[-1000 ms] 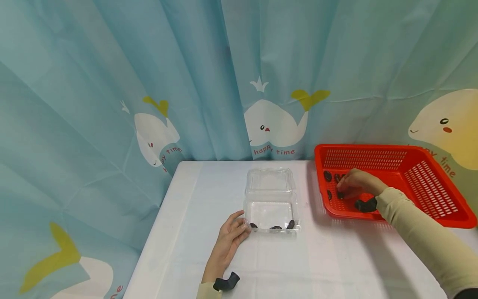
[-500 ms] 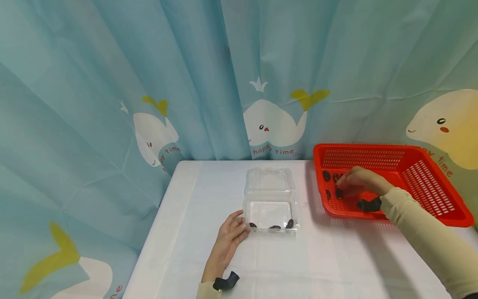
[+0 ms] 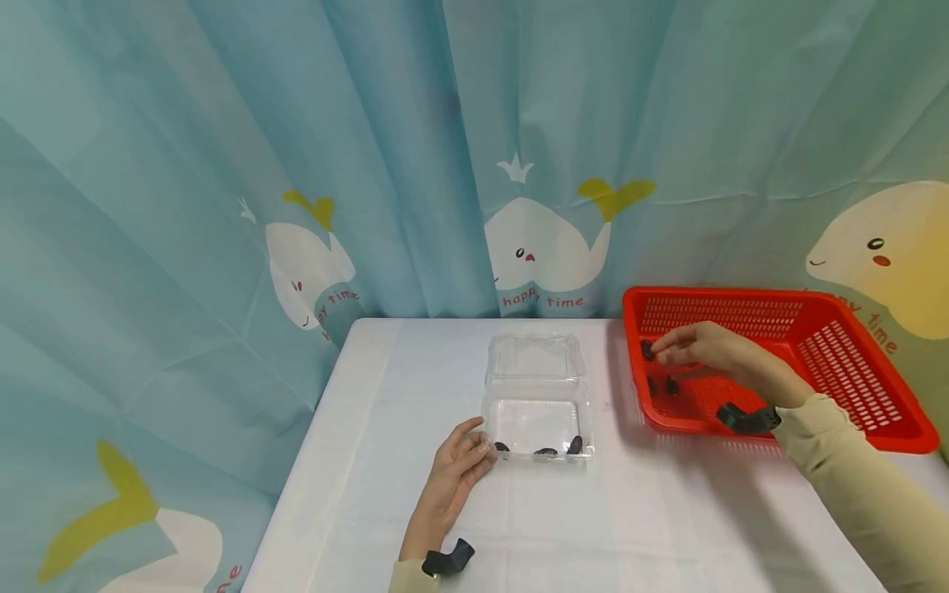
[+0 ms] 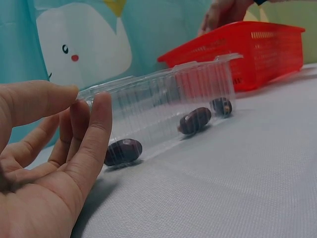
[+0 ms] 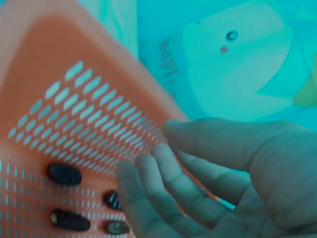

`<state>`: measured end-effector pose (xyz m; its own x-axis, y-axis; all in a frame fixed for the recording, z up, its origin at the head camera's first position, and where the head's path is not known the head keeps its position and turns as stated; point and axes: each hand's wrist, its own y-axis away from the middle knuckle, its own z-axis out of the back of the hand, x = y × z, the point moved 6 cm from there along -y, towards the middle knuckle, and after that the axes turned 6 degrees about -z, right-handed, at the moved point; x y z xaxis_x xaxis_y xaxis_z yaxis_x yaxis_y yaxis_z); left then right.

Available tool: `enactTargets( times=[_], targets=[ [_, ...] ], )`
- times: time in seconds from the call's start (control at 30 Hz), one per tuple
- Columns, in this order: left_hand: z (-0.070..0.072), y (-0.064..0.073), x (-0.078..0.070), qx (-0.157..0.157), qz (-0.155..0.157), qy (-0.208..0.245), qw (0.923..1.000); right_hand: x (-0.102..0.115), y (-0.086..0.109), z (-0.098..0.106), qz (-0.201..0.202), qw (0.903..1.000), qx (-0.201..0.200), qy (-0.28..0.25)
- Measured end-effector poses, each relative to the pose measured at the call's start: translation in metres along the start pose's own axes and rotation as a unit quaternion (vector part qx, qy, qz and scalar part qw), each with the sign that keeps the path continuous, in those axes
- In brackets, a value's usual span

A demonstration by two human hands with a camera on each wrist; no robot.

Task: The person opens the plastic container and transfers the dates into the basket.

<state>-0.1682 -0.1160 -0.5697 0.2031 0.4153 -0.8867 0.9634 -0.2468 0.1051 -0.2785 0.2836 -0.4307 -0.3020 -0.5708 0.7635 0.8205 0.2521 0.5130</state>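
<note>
In the head view my left hand (image 3: 454, 471) pinches the near left corner of an open clear plastic clamshell box (image 3: 537, 420). Its thumb and fingertips meet at the rim in the left wrist view. Three dark oval fruits, like black grapes, lie along the box's near side; one is the middle grape (image 4: 194, 121). My right hand (image 3: 715, 356) hovers over the red basket (image 3: 900, 375), fingers lightly bent, thumb apart, holding nothing visible. Several similar fruits lie below, among them a grape (image 3: 672, 385) and another grape (image 5: 64, 173); my right fingers hide part of the basket floor.
The box's lid (image 3: 535, 357) is folded back, away from me. Box and basket stand on a white-covered table (image 3: 415, 387), the basket at the far right. A blue curtain (image 3: 415, 165) with whale prints hangs behind the table's far edge.
My right hand has risen slightly and shifted away from the near grape in the basket, uncovering it. Its fingertips are now by the far left grape. The left hand and box have stayed put.
</note>
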Motion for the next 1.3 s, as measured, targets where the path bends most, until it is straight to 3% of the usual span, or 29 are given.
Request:
enactTargets(
  times=[0.27, 0.47, 0.73, 1.13, 1.3],
  targets=[
    [-0.001, 0.000, -0.001, 0.001, 0.003, 0.000, 1.0000, 0.028, 0.017, -0.016, 0.080, 0.9967, -0.015, 0.005],
    [0.000, 0.000, 0.000, 0.000, 0.002, -0.003, 1.0000, 0.045, 0.023, -0.033, 0.144, 0.9893, 0.011, 0.019],
    [-0.002, 0.000, 0.000, 0.001, -0.001, -0.002, 1.0000, 0.059, 0.024, -0.070, 0.245, 0.9646, 0.024, 0.094],
    [-0.002, -0.001, 0.000, -0.009, -0.003, 0.000, 1.0000, 0.065, 0.005, -0.135, 0.296, 0.9465, 0.069, 0.109],
    [-0.002, 0.000, 0.001, -0.006, 0.001, -0.005, 1.0000, 0.065, 0.002, -0.159, 0.290, 0.9460, 0.065, 0.130]
  ],
)
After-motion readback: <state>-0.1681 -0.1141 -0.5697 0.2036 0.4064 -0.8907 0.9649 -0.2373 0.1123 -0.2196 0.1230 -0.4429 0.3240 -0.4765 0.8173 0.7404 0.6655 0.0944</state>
